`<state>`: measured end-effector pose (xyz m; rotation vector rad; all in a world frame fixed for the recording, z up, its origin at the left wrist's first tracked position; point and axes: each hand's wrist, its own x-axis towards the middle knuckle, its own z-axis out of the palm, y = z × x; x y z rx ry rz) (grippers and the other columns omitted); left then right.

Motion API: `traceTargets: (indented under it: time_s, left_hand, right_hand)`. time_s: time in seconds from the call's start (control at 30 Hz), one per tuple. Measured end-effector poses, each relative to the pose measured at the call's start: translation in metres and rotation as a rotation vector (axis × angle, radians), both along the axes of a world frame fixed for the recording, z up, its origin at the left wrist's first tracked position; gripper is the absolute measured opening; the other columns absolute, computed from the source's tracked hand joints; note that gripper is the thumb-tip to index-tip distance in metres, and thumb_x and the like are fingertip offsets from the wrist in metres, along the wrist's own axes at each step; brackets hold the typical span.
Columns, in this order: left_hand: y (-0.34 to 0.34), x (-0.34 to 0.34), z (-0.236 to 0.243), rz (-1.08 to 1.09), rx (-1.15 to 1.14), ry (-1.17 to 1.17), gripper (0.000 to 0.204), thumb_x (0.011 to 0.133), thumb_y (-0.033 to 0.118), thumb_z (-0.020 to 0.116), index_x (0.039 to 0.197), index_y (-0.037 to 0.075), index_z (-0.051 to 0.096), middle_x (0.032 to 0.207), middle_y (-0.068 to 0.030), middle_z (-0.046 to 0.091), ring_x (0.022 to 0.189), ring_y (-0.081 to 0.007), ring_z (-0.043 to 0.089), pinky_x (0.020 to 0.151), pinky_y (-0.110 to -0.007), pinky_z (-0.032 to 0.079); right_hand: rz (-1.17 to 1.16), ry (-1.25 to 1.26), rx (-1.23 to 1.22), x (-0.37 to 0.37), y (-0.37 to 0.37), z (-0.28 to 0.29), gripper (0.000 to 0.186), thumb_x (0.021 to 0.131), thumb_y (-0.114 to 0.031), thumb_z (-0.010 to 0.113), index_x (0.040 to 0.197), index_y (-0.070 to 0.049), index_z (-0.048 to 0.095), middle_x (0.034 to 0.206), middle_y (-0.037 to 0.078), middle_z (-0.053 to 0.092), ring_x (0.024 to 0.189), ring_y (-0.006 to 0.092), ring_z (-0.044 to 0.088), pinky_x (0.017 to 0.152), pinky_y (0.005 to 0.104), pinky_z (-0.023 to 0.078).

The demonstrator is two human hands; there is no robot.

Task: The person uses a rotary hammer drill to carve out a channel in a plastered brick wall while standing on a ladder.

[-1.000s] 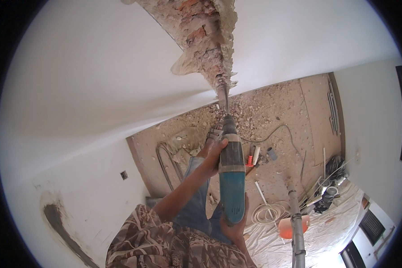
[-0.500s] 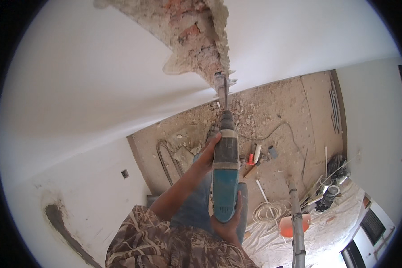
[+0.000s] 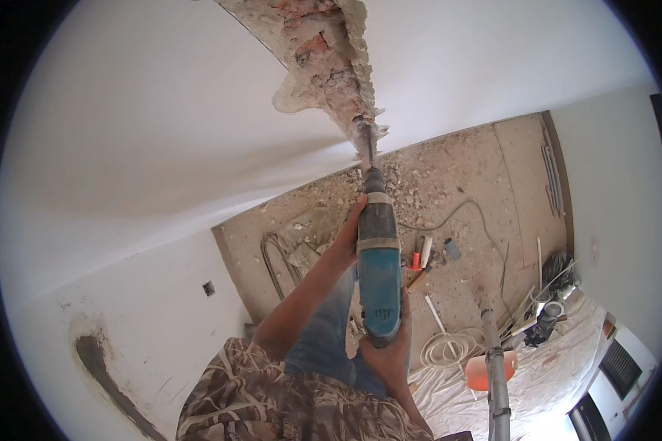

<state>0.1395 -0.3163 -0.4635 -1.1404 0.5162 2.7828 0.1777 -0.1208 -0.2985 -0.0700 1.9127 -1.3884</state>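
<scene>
A teal and black rotary hammer drill (image 3: 379, 283) points away from me, its chisel bit (image 3: 370, 145) reaching into the lower end of a rough channel (image 3: 324, 62) in the white wall. Red brick and broken plaster show inside that channel. Wrapped round the front of the drill body from the left, my left hand (image 3: 351, 229) is closed, with most of its fingers hidden behind the tool. My right hand (image 3: 388, 359) holds the drill's rear end, where the handle is mostly hidden under the housing.
Rubble (image 3: 419, 169) litters the floor along the wall. A dark cable (image 3: 460, 209) curves across it. To the right lie a red object (image 3: 415, 261), a coil of pale tubing (image 3: 449, 349), an orange bucket (image 3: 478, 375), plastic sheeting (image 3: 544, 367) and an upright metal pole (image 3: 497, 367).
The drill and both hands have shifted slightly right in view, and its front end sits a little higher and closer to the wall. The whole view has shifted slightly too.
</scene>
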Motion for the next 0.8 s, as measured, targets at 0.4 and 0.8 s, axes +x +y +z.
traceTargets:
  time_s: [0.4, 0.8]
  left_hand:
    - [0.038, 0.048, -0.002, -0.09, -0.012, -0.059, 0.074, 0.094, 0.071, 0.053, 0.125, 0.004, 0.061, 0.106, -0.0134, 0.071, 0.092, -0.0256, 0.073, 0.081, -0.041, 0.063]
    - [0.008, 0.009, -0.018, -0.108, -0.033, -0.082, 0.071, 0.096, 0.069, 0.049, 0.125, 0.005, 0.06, 0.107, -0.0129, 0.071, 0.092, -0.0243, 0.073, 0.08, -0.04, 0.062]
  right_hand:
    - [0.076, 0.22, 0.11, 0.079, 0.054, -0.035, 0.109, 0.069, -0.008, 0.076, 0.158, 0.002, 0.013, 0.128, 0.029, 0.058, 0.116, 0.0425, 0.063, 0.1, 0.0484, 0.05]
    - [-0.071, 0.13, -0.05, 0.045, 0.02, -0.04, 0.107, 0.063, -0.001, 0.065, 0.158, 0.003, 0.016, 0.136, 0.022, 0.047, 0.126, 0.0345, 0.053, 0.106, 0.0427, 0.044]
